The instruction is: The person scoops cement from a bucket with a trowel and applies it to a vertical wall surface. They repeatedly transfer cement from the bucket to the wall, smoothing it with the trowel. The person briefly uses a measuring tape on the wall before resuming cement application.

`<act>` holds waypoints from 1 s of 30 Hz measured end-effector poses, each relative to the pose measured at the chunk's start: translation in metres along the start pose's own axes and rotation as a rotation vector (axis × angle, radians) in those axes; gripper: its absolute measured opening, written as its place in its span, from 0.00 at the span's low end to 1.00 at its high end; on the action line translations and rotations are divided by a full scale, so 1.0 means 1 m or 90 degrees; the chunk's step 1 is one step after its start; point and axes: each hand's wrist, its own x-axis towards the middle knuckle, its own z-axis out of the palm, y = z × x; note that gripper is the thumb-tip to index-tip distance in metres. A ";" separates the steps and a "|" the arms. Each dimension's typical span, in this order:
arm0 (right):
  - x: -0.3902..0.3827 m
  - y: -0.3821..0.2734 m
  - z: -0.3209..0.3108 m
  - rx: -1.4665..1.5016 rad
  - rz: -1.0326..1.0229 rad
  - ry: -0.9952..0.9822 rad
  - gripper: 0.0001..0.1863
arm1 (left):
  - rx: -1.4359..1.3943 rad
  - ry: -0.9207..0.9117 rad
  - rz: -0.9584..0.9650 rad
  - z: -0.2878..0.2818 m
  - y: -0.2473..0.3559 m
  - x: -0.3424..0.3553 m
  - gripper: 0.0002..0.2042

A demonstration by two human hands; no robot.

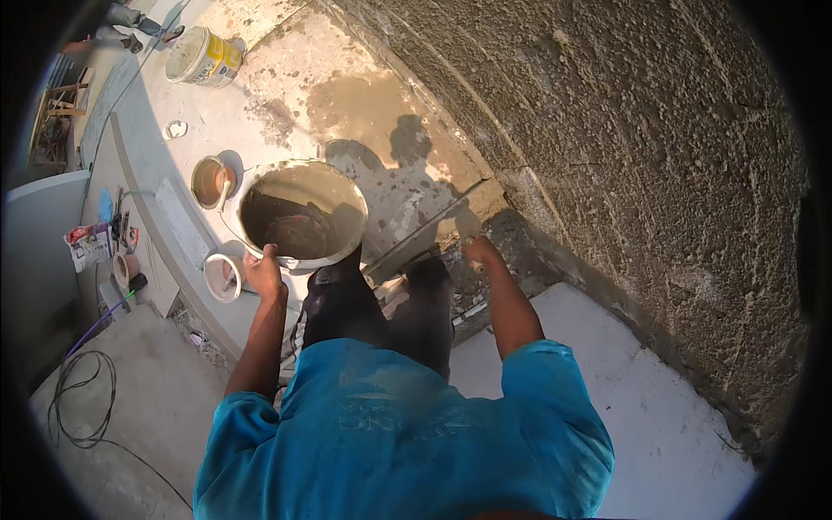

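My left hand [264, 273] grips the rim of a large bucket [346, 237], whose inside is coated with grey mortar and holds something dark and reddish at the bottom. My right hand [482, 251] is closed around the light-coloured handle of a tool [477, 264] beside the foot of the rough plastered wall [641, 147]; its working end is hard to make out. Two small containers, a brownish one [210, 180] and a pale one [223, 278], stand left of the bucket.
A white-and-yellow pail [204, 57] stands farther back near another person's legs [130, 26]. At left are a low wall [43, 234], assorted tools and packets [95, 245], and coiled cables [82, 399]. A ledge edge [446, 208] runs toward the plastered wall.
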 end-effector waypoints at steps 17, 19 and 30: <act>0.322 -0.311 0.110 0.178 0.104 0.125 0.27 | -0.189 0.380 -0.657 -0.109 -0.217 0.211 0.09; 0.317 -0.337 0.116 0.236 0.132 0.198 0.29 | -0.213 0.351 -0.669 -0.101 -0.202 0.234 0.07; 0.338 -0.354 0.106 -0.090 -0.007 0.515 0.24 | -0.471 0.271 -0.691 -0.125 -0.183 0.260 0.17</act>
